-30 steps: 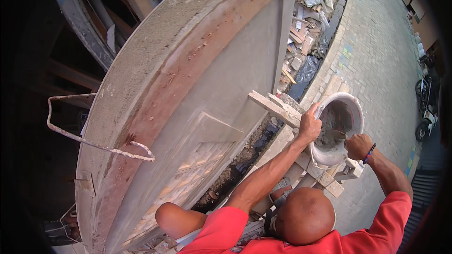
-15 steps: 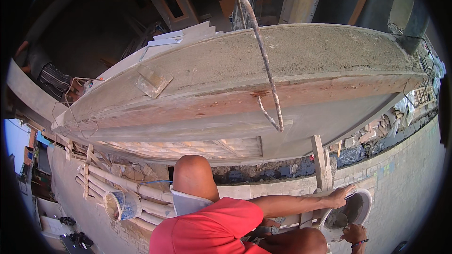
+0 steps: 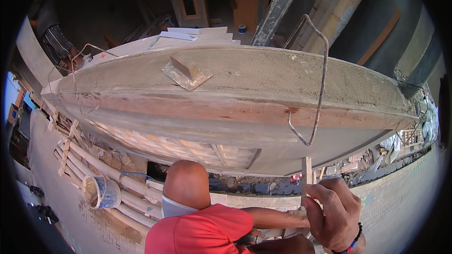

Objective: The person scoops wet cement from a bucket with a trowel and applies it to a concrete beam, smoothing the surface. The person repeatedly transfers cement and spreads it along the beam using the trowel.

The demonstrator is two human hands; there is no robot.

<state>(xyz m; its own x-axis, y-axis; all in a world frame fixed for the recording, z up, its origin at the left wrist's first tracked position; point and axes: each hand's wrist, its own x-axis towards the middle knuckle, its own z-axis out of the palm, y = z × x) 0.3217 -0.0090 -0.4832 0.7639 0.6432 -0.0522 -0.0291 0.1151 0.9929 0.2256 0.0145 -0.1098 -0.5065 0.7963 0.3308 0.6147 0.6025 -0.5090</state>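
From the head, a wide fisheye looks down: concrete ledge (image 3: 254,74) toward twelve o'clock, right hand (image 3: 335,212) close at four-thirty.

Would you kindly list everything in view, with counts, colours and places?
Concrete ledge: one, grey with reddish front, across the middle
Flat float: one, grey, on the ledge
Bent rods: at least two, rusty, along the ledge
Boards: two or more, white, behind the ledge
Lying poles: several, tan, lower left
Bucket: one, white and blue, on the poles
Wooden post: one, pale, right of centre
Small tub: one, blue and white, background
Co-worker: one, striped clothing, upper left
Bracelet: one, dark blue and red, right wrist
Sleeve: one, red, bottom
Right hand: one, bare, lower right
Left hand: hidden
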